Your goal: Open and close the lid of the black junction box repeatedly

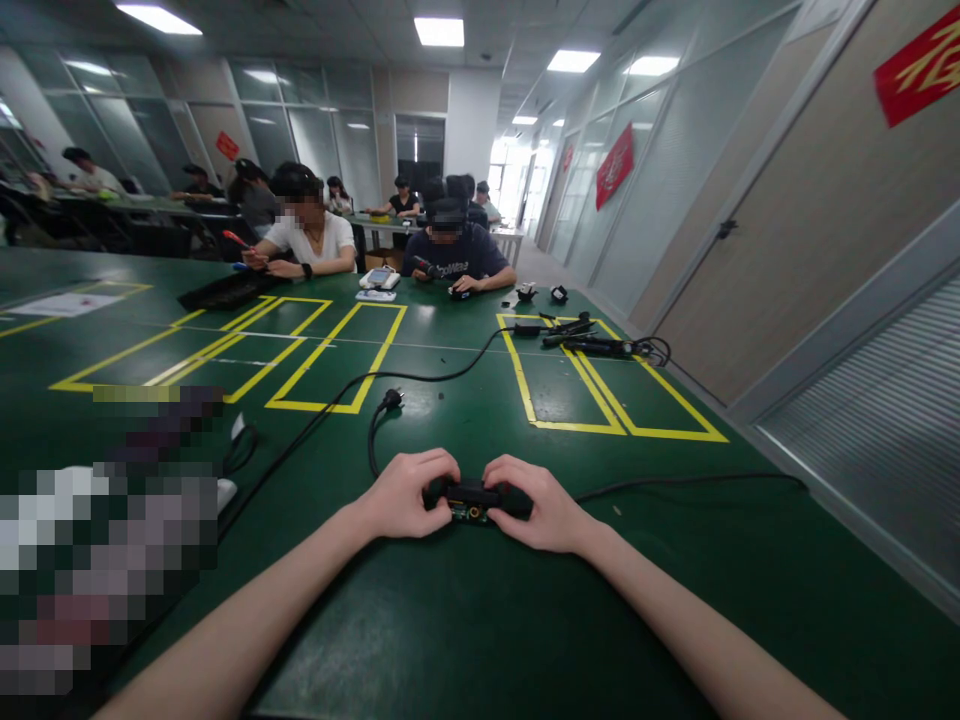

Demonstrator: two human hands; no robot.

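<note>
Between my two hands, on or just above the green table (420, 620), is a black device (474, 494) with a bit of green circuit board and a round brass-coloured part showing at its near side. My left hand (411, 494) is closed on its left end, thumb in front and fingers over the top. The right end is gripped the same way by my right hand (541, 502). My fingers cover both ends, so the exact kind of device cannot be made out. A black plug (391, 399) on a cable lies beyond my left hand.
A long black cable (435, 377) crosses the table. Black tools with cords (600, 345) lie at the far right, near yellow tape rectangles (577, 428). Two people sit opposite, one with a black tray (225, 290). A white instrument (379, 278) stands between them. The left foreground is pixelated.
</note>
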